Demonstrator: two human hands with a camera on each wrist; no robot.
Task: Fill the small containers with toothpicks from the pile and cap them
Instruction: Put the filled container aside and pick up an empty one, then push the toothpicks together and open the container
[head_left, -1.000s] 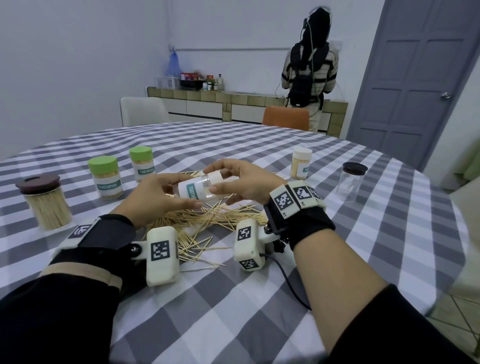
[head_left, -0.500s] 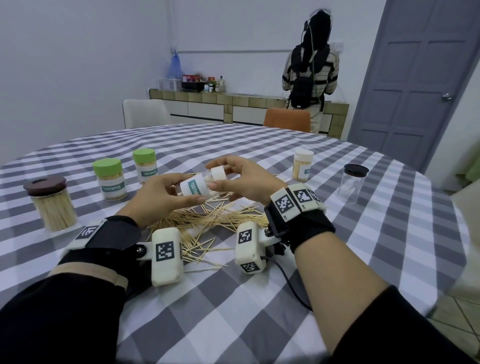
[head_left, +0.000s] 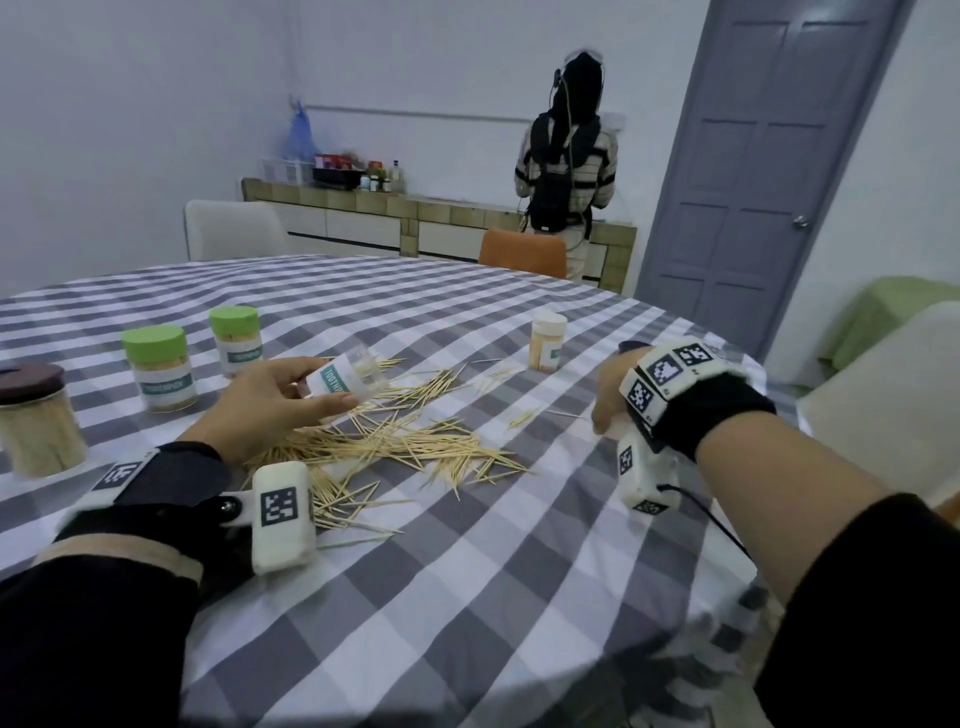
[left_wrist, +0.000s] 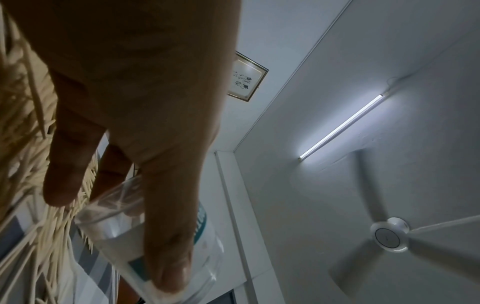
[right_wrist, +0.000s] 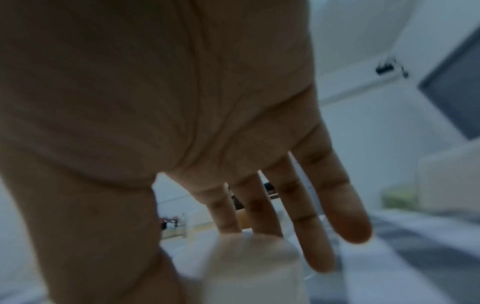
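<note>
My left hand (head_left: 270, 400) grips a small clear container (head_left: 345, 382) with a teal label, tilted, its mouth open and pointing away over the toothpick pile (head_left: 395, 441). The left wrist view shows thumb and fingers round that container (left_wrist: 124, 226), with toothpicks (left_wrist: 26, 185) below. My right hand (head_left: 608, 395) is off to the right, low over the table. In the right wrist view its thumb and first fingers pinch a blurred white cap (right_wrist: 249, 267); the other fingers (right_wrist: 337, 205) are stretched out.
Two green-lidded filled containers (head_left: 158, 366) (head_left: 236, 338) and a brown-lidded jar (head_left: 36, 415) stand at the left. A cream-capped container (head_left: 548, 340) stands past the pile. A dark-lidded jar (head_left: 631, 345) is mostly hidden behind my right hand. A person (head_left: 566, 171) stands at the far counter.
The cap has come off the container. My right hand has swung away to the right with it, while the left hand keeps the open container over the pile.
</note>
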